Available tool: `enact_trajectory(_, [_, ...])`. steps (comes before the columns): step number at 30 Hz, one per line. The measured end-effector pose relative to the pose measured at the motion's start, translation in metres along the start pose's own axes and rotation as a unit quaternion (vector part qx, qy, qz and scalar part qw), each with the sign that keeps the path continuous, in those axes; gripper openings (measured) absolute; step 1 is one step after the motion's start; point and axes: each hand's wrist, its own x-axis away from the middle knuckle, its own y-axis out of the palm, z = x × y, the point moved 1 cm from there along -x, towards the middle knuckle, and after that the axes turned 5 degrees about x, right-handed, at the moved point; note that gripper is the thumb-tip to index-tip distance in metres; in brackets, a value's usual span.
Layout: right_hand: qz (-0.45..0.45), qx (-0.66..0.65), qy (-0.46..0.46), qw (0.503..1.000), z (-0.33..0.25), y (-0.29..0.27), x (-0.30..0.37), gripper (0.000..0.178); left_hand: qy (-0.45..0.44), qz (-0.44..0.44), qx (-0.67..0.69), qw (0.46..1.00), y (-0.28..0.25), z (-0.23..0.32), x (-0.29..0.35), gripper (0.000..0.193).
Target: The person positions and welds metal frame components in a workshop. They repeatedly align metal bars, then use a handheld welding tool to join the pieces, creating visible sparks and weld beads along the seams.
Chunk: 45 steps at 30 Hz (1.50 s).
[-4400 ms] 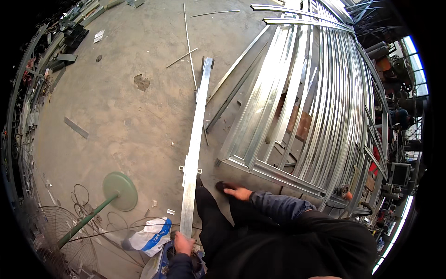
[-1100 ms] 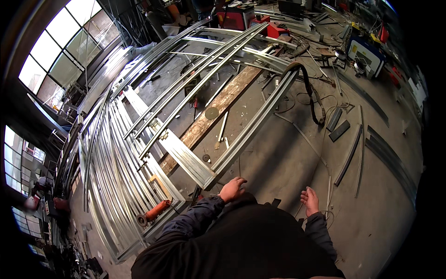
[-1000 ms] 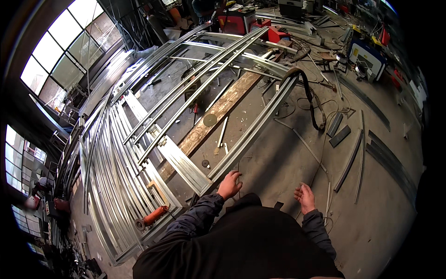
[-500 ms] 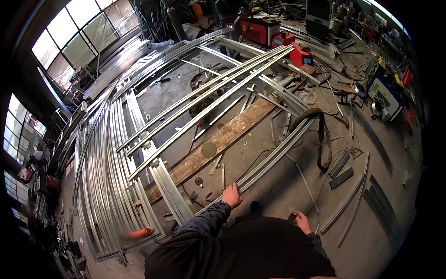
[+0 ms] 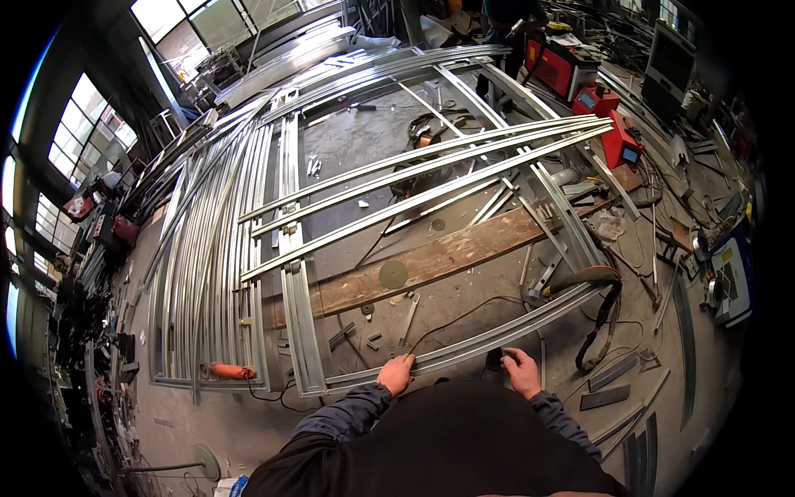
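Note:
My left hand (image 5: 397,374) is closed over the near metal rail (image 5: 464,352) of a large frame of pale metal profiles, its fingers curled on the edge. Farther right, my right hand (image 5: 522,374) pinches a small dark flat piece (image 5: 494,359) beside the same rail. The piece's exact kind is too unclear to tell. Three long metal profiles (image 5: 431,211) lie slanting across the frame. A brown wooden plank (image 5: 464,244) runs underneath, with a round disc (image 5: 393,274) on it.
An orange power tool (image 5: 228,371) lies by the bundled profiles (image 5: 207,273) at left. Dark straps (image 5: 609,319) hang over the frame's right corner. Red machines (image 5: 563,66) stand at the back right, near another person (image 5: 509,21). Cut strips (image 5: 613,373) lie on the floor.
My view has turned to the right, so the scene is shifted. My right hand has come forward to the near rail with the dark piece. The left hand stays on the rail.

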Motion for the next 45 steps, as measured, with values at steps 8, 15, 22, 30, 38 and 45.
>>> enact_trajectory(8, [-0.095,0.362,-0.356,0.857,-0.034,-0.063,-0.157,0.037,-0.166,0.067,-0.069,0.981,0.01,0.047,-0.009,0.065])
enact_trajectory(15, [-0.211,0.436,-0.364,0.795,0.02,-0.085,-0.175,0.05,-0.258,0.098,-0.054,0.96,0.027,0.085,-0.02,0.071])
enact_trajectory(22, [-0.204,0.468,-0.389,0.767,0.039,-0.082,-0.186,0.051,-0.218,0.129,-0.023,0.967,0.016,0.078,-0.019,0.064])
enact_trajectory(30, [-0.23,0.484,-0.378,0.755,0.047,-0.083,-0.195,0.053,-0.152,0.114,0.038,0.981,0.025,0.041,-0.021,0.059])
enact_trajectory(38, [-0.28,0.525,-0.299,0.746,0.025,-0.078,-0.189,0.069,-0.107,0.105,0.079,0.986,0.051,0.008,-0.018,0.068])
enact_trajectory(45, [-0.301,0.544,-0.261,0.738,0.017,-0.073,-0.186,0.089,-0.099,0.073,0.058,0.991,0.059,0.003,-0.016,0.07])
